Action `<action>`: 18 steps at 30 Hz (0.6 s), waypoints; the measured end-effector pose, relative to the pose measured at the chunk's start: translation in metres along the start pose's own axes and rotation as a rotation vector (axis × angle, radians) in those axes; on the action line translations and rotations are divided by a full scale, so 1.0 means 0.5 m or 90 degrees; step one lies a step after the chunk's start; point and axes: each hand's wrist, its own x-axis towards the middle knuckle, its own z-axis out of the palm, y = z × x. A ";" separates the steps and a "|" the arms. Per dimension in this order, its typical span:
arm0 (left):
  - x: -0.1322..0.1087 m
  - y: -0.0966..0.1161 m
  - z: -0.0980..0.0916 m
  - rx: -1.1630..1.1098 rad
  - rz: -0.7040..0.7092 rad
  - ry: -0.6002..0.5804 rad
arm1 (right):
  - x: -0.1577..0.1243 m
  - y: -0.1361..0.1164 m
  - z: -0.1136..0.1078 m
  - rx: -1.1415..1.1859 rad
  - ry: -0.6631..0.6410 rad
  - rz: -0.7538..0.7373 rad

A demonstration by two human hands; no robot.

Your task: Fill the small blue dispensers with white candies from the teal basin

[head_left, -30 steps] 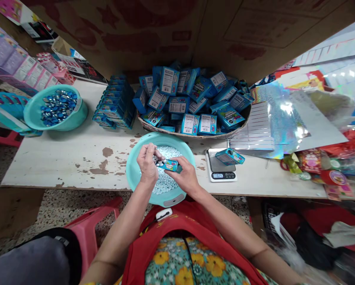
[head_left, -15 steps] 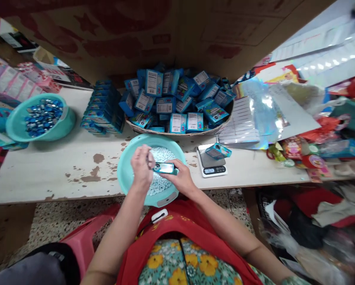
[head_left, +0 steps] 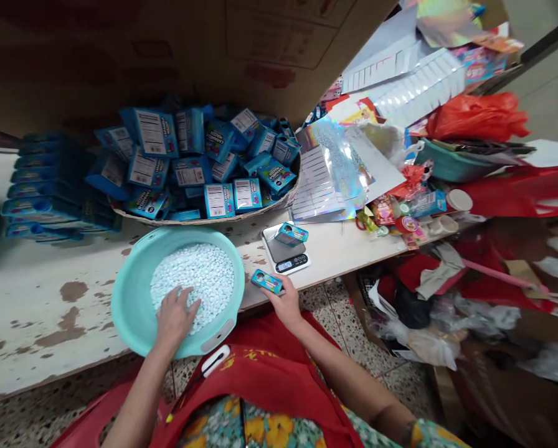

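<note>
One candy box (head_left: 266,281) is pinched by fingers of the right hand (head_left: 287,305) near the worktop (head_left: 22,298) front edge. The left hand (head_left: 174,320), fingers spread, touches white candies (head_left: 211,270) in the basin (head_left: 129,298).

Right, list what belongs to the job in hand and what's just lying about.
Likely part of the job:
round turquoise plastic bowl of small white pellets, left hand in it
small blue printed box in the right hand
white digital scale bearing another blue box
blue boxes heaped in an oval basket

Probably just lying about:
shiny holographic sheets
crumpled red plastic bag
</note>
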 end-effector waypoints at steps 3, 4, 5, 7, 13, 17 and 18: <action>0.002 0.005 -0.004 0.024 0.006 -0.008 | 0.014 0.002 0.010 -0.047 -0.011 -0.074; 0.003 0.006 -0.006 0.023 0.006 -0.013 | 0.024 0.000 0.003 -0.071 0.006 -0.100; 0.003 0.006 -0.007 0.017 0.004 -0.016 | 0.039 0.000 -0.010 -0.095 0.047 -0.112; 0.003 0.004 -0.007 -0.008 -0.002 -0.005 | 0.084 0.007 -0.045 -0.120 0.176 -0.080; 0.011 0.019 -0.013 -0.209 -0.011 0.107 | 0.255 0.008 -0.128 -0.043 0.113 -0.008; 0.014 0.083 -0.082 -0.613 -0.170 0.129 | 0.249 -0.130 -0.129 -0.100 0.013 -0.209; 0.017 0.106 -0.107 -0.763 -0.209 0.131 | 0.232 -0.174 -0.121 -0.120 -0.021 -0.274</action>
